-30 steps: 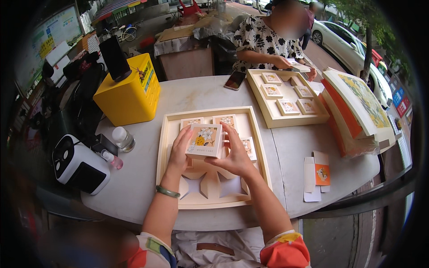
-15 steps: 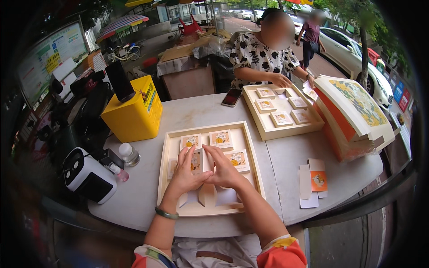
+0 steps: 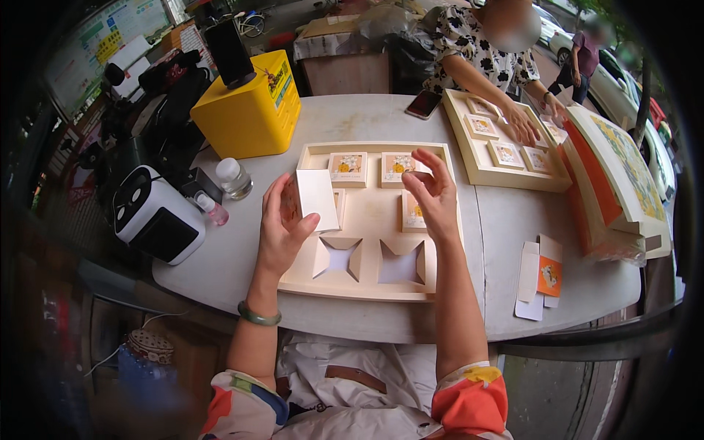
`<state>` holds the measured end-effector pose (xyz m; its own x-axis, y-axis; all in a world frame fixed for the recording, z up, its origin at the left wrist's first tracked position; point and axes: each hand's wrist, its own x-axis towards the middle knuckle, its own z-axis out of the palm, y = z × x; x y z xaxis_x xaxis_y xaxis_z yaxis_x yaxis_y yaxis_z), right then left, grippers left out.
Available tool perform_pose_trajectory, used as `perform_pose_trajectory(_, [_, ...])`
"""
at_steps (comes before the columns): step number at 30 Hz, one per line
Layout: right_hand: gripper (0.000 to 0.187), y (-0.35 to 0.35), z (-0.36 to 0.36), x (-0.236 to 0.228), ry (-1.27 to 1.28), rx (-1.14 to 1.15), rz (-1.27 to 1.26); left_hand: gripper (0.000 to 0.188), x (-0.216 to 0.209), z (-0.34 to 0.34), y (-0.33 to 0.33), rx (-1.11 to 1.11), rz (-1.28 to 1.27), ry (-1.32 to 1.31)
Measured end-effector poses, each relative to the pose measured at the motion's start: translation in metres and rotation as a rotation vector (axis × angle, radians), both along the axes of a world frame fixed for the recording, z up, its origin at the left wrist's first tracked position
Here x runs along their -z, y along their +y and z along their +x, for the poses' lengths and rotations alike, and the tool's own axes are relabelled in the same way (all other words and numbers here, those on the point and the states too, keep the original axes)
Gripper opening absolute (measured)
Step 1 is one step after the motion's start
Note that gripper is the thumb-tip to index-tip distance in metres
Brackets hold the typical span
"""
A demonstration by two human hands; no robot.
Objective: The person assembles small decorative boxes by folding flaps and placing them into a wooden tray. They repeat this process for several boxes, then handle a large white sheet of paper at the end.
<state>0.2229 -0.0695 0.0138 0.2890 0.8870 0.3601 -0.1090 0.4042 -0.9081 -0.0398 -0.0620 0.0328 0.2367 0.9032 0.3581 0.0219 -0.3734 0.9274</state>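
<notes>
The left hand [image 3: 282,227] is gripping a small square white cardboard box [image 3: 317,198], thumb on its lower corner and fingers curled behind, tilting it over the left side of the shallow cream cardboard tray [image 3: 370,290] on the round pale table [image 3: 220,271]. The right hand [image 3: 433,194] is hovering half open over the tray's right column, fingers loosely bent, holding nothing. Two star-cut empty slots [image 3: 339,258] are sitting at the tray's near edge, directly beneath the box. To seat it well, I'd say the box wants squaring to a slot's edges and pressing down evenly so the flaps fold under. The box is showing only its plain side, so its printed face can't be read. The right hand is covering part of one patterned box [image 3: 412,213], and the middle-left slot is hidden behind the held box.
</notes>
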Motion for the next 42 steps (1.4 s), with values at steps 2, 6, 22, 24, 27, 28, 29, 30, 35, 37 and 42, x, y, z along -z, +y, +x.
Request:
perform_pose_trajectory(2, [0.044, -0.004, 0.012, -0.002, -0.026, 0.120, 0.017, 0.081, 0.009, -0.009, -0.008, -0.071, 0.140, 0.263])
perform_pose_trajectory(6, [0.035, -0.044, 0.035, -0.004, -0.216, 0.236, -0.008, 0.080, 0.013, -0.008, -0.032, -0.056, 0.156, 0.524])
perform_pose_trajectory(22, [0.046, -0.100, 0.049, 0.074, -0.307, 0.348, -0.329, 0.076, 0.021, 0.032, -0.053, -0.130, 0.158, 1.041])
perform_pose_trajectory(24, [0.051, -0.099, 0.048, 0.076, -0.281, 0.325, -0.341, 0.076, 0.022, 0.036, -0.053, -0.157, 0.175, 1.057])
perform_pose_trajectory(27, [0.056, -0.099, 0.047, 0.072, -0.253, 0.267, -0.383, 0.077, 0.027, 0.038, -0.051, -0.170, 0.180, 1.089])
perform_pose_trajectory(28, [0.056, -0.100, 0.046, 0.069, -0.242, 0.264, -0.389, 0.077, 0.028, 0.037, -0.051, -0.174, 0.192, 1.097])
perform_pose_trajectory(29, [0.057, -0.100, 0.044, 0.067, -0.231, 0.260, -0.395, 0.078, 0.030, 0.036, -0.052, -0.178, 0.203, 1.106])
perform_pose_trajectory(30, [0.057, -0.099, 0.043, 0.066, -0.220, 0.256, -0.400, 0.078, 0.032, 0.036, -0.053, -0.183, 0.215, 1.115])
perform_pose_trajectory(35, [0.055, -0.100, 0.046, 0.067, -0.217, 0.258, -0.439, 0.078, 0.034, 0.038, -0.055, -0.177, 0.223, 1.158])
perform_pose_trajectory(37, [0.053, -0.100, 0.046, 0.067, -0.244, 0.273, -0.447, 0.078, 0.036, 0.039, -0.054, -0.171, 0.223, 1.164])
perform_pose_trajectory(42, [0.049, -0.101, 0.043, 0.065, -0.244, 0.275, -0.422, 0.080, 0.042, 0.036, -0.053, -0.179, 0.245, 1.198])
